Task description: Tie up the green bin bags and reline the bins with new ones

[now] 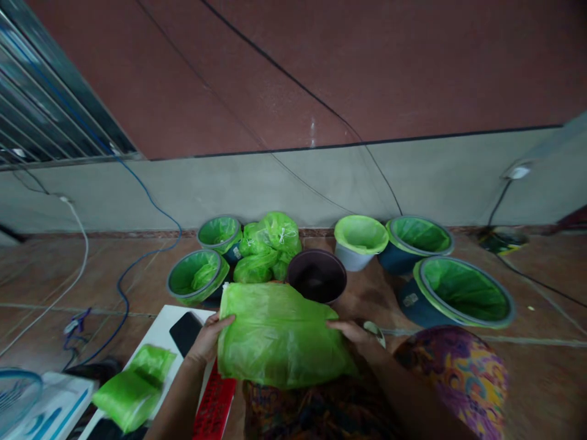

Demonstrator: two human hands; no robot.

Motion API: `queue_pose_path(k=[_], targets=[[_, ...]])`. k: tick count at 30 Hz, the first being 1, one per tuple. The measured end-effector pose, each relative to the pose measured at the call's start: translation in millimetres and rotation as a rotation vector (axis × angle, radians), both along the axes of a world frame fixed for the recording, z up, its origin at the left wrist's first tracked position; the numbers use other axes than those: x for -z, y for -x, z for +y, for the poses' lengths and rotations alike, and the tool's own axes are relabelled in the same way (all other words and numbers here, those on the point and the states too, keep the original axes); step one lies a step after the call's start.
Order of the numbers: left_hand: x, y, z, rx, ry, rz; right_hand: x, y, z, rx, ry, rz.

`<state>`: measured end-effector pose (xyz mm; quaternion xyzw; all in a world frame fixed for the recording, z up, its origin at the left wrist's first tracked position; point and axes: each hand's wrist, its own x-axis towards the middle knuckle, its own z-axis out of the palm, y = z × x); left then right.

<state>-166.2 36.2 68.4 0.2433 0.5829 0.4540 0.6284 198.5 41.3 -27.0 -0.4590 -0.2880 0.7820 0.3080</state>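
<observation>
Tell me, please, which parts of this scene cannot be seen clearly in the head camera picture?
- Fingers of the left hand and right hand: hidden behind the green bag.
- Inside of the dark pot: too dark to see.
- Stack of green bags: blurred; count unclear.
- Fan: cut off by the left edge.

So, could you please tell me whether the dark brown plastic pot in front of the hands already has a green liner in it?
Unlined: the dark brown plastic pot shows a bare dark interior, with no green plastic over its rim.
</observation>
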Motion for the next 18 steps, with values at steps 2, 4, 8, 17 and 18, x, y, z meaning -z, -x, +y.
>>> queue_pose_path(k=[2, 4, 8, 17, 18], targets=[[-16.3, 5, 6, -0.042, -0.077, 0.078, -17.2, -16, 12, 0.101, -0.046, 0.023], [-33.5, 9, 11, -0.067, -0.143, 0.161, -40.0, -31, 24, 0.186, -0.116, 0.046], [-59.0, 10, 19, -0.065, -0.200, 0.294, -89.3, -53, 38, 0.243, -0.215, 0.039], [-71.3, 2, 19, -0.060, -0.108, 0.104, -123.9, -87, 40, 0.226, -0.278, -0.034], [-72.6, 3, 18, -0.111, -0.105, 0.084, -123.3, -92, 40, 0.249, -0.319, -0.070]])
